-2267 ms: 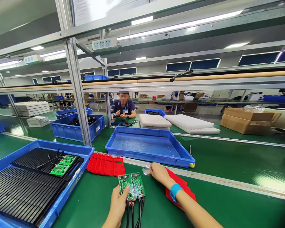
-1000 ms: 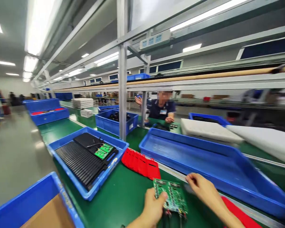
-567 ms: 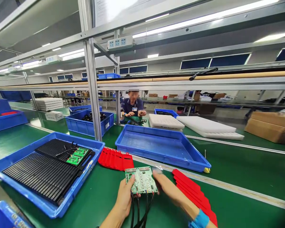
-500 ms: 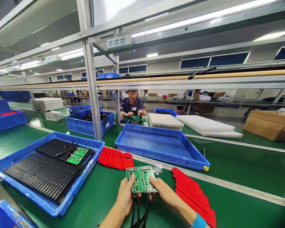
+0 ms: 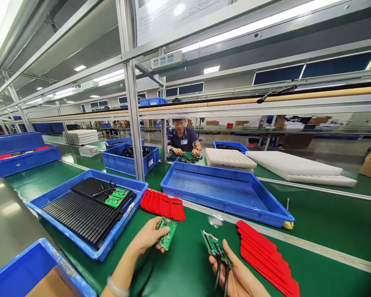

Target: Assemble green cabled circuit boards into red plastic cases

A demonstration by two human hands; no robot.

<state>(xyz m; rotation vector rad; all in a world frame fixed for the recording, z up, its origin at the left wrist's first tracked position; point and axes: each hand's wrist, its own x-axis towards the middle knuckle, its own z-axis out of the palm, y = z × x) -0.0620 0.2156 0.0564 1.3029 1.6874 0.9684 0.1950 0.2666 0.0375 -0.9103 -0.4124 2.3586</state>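
Observation:
My left hand (image 5: 154,235) pinches a small green circuit board (image 5: 167,233) between thumb and fingers, just below a fan of red pieces (image 5: 163,204). Apart from it, my right hand (image 5: 231,268) holds a second green board (image 5: 214,245), tilted, with black cables hanging down from it. A small clear plastic piece (image 5: 215,221) lies on the green table (image 5: 185,264) beyond the boards. To the right of my right hand is another fan of red pieces (image 5: 266,255).
A blue tray (image 5: 89,251) at left holds black slatted panels and a green board. A shallow blue tray (image 5: 225,202) stands ahead. A metal post (image 5: 132,107) rises between them. Across the table sits a person (image 5: 184,140) near white foam blocks (image 5: 230,159). Front left is another blue bin (image 5: 6,268).
The two boards, side by side before, are now apart, one in each hand. My left hand moved left and my right hand turned palm up. The view has shifted left.

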